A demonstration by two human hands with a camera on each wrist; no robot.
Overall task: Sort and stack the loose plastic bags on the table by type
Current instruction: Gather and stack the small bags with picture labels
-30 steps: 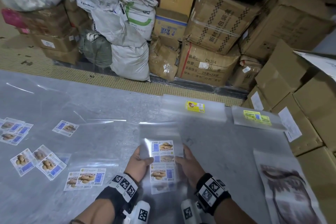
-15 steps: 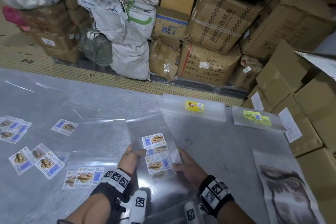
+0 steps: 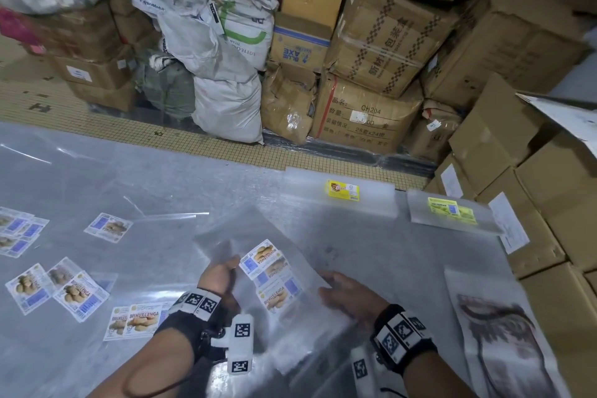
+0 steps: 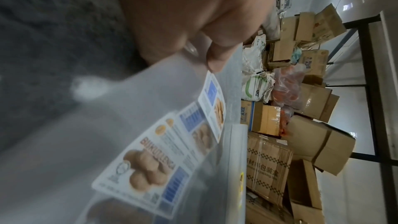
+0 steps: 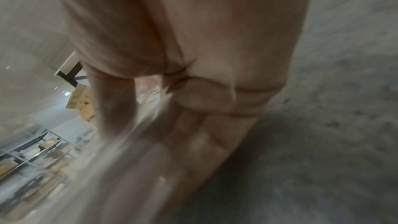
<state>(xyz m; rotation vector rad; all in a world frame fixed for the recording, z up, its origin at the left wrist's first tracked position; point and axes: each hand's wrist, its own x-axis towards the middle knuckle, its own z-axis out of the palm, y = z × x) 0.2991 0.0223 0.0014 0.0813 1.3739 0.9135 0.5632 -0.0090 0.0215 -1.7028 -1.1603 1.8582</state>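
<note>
Grip: left hand (image 3: 219, 271) pinches held bag bundle (image 3: 274, 271), right hand (image 3: 349, 297) holds its opposite edge, above table (image 3: 371, 255) | Risk: slick film may fan apart if either pinch slackens | Count: three labels visible in bundle; two yellow-labelled stacks (image 3: 342, 191) beyond; loose bags (image 3: 77, 294) left, number unclear.

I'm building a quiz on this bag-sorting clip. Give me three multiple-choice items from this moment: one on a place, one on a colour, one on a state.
1. Where is the stack with the bright yellow label?
A. at the table's far edge
B. under the left hand
C. on the floor

2. The held bags carry labels with blocks of which colour?
A. red
B. blue
C. green

3. What is the left hand doing?
A. hanging idle
B. pressing flat
C. pinching the bags

A: it lies by the far edge.
B: blue blocks show beside the biscuits.
C: the left wrist view shows thumb and finger clamping plastic.
</note>
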